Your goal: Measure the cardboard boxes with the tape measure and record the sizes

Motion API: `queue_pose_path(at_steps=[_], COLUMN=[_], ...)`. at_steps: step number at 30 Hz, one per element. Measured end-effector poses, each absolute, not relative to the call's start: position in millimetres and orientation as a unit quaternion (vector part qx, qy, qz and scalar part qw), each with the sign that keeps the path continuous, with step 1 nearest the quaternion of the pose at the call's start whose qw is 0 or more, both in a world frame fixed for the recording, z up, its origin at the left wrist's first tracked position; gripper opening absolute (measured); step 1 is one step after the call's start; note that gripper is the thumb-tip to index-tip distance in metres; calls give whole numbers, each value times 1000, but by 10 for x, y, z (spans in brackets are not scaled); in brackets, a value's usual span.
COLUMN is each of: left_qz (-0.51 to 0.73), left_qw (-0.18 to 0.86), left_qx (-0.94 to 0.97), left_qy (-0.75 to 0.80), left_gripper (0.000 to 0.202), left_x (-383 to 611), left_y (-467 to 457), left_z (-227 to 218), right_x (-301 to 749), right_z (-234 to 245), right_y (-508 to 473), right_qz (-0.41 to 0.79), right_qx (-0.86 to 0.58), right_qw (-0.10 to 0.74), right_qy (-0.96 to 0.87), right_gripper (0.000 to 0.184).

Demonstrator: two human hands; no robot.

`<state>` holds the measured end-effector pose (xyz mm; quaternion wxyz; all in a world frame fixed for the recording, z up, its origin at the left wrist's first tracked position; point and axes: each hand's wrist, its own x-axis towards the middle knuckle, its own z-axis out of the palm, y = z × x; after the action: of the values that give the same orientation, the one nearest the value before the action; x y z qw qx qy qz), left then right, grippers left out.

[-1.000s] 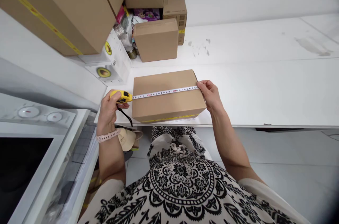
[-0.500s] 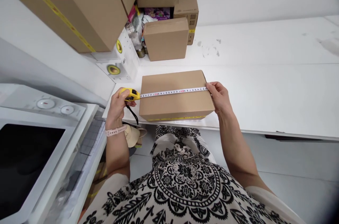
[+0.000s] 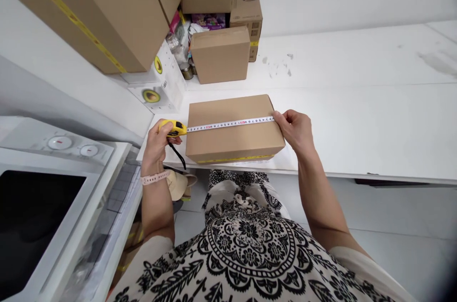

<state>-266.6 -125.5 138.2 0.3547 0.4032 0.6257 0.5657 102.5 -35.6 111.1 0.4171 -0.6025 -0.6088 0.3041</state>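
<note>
A flat brown cardboard box (image 3: pixel 233 140) lies near the front edge of a white table (image 3: pixel 357 126). A white measuring tape (image 3: pixel 230 124) is stretched across its top from left to right. My left hand (image 3: pixel 157 145) is closed around the yellow tape case (image 3: pixel 173 128) at the box's left edge, with a black strap hanging below it. My right hand (image 3: pixel 294 131) pinches the tape's free end against the box's right edge.
A smaller brown box (image 3: pixel 219 53) stands behind, beside a small printed carton (image 3: pixel 246 19) and assorted clutter. Large cartons (image 3: pixel 103 12) lean at the upper left over white avocado-printed boxes (image 3: pixel 157 85). A white appliance with dials (image 3: pixel 53 188) sits at my left.
Both hands keep the tape stretched over the box; only the camera view has shifted slightly.
</note>
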Motion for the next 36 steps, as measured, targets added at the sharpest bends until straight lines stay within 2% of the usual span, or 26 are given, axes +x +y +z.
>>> queue_pose_path(at_steps=[3,6,9,11,14,16,18,23,31,36], left_qz=[575,583,542,466,338,291,290,332,313,287], left_qw=[321,301,365,479,676,721,738,770,788,798], left_qx=[413,446,514,551,545,541,517,448,424,416], left_qy=[630,609,555,500,362,321,321,310,318,328], left_gripper=[26,24,32,41,66,66,61,72,85,86], left_x=[-2620,-2526,-2326,-2107,-1674,-1372,-1119,-855,-880,-884], left_y=[-1300,-1542,-1939,-2170,-2317,-2291,-2224,-2138,-2198,-2193], left_z=[1431,1577,1742,1790,1722,1617,1510,1361,1293,1376], right_x=[1029,1101,1194,1195,1027,822,599,236,152,190], right_z=[1125,1224,1498,1716,1917,1921,1848,1634,1516,1516], right_y=[-353,-322,-236,-123,143,353,547,806,819,808], right_qz=[277,336,364,353,370,398,421,417,347,392], right_qx=[-606,-562,-505,-480,-442,-414,-387,-376,-390,-368], right_qw=[415,466,530,542,477,404,343,249,217,220], right_qy=[-620,-595,-576,-592,-664,-713,-745,-789,-825,-814], right_gripper=[47,47,45,42,40,42,45,49,39,39])
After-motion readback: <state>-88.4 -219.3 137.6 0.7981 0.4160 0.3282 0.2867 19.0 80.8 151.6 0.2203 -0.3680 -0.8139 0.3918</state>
